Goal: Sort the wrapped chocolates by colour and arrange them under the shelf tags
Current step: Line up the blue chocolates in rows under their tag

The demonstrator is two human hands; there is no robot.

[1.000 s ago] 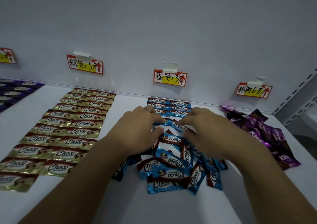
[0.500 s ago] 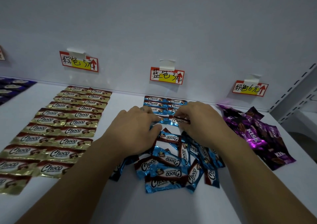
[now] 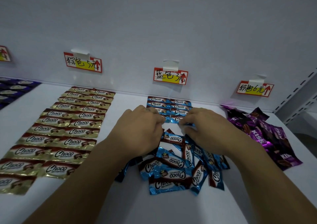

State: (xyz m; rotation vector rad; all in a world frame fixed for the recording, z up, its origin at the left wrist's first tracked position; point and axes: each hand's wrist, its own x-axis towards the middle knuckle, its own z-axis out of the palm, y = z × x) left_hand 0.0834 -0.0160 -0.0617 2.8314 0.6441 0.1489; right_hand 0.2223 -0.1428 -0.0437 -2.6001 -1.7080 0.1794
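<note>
Since a moment ago both hands have edged apart at the fourth row of flat blue foil-wrapped chocolates point(image 3: 178, 107), below the blue shelf tag point(image 3: 170, 76). Left hand point(image 3: 140, 129) curls its fingers point(image 3: 158, 120) onto a blue wrapper; right hand point(image 3: 208, 129) pinches another's edge. Behind the wrists lies the loose blue pile point(image 3: 178, 169). Bare white shelf point(image 3: 120, 107) separates the neat gold-wrapped rows point(image 3: 68, 126) on the left; a narrower gap precedes the purple heap point(image 3: 267, 134) by the shelf's right edge.
</note>
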